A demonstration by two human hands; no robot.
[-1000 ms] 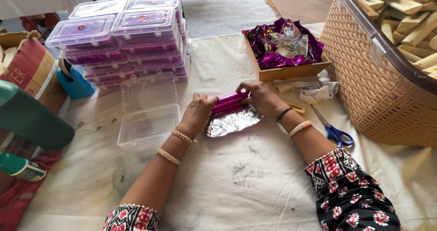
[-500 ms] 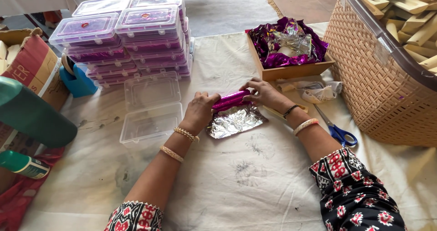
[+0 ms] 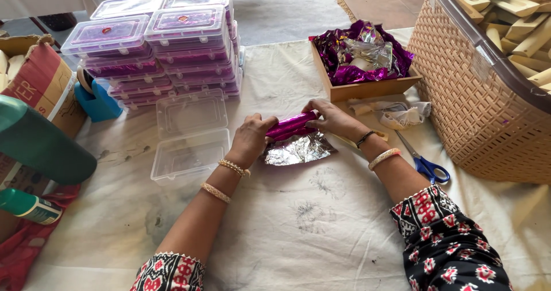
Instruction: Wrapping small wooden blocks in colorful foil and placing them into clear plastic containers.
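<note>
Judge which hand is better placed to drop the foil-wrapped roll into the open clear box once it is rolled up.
Left, probably. The left hand grips the roll's near end right beside the open clear box. The right hand holds the far end, toward the wooden tray, and would have to cross over.

The woven basket [image 3: 476,96] is cut off by the right and top edges, so its full shape is not visible. What is rolled inside the magenta foil roll [image 3: 291,125] is hidden, and its ends are covered by the left hand [image 3: 251,137] and the right hand [image 3: 333,119]. The green bottle [image 3: 28,208] at the left edge is only partly in the picture.
</note>
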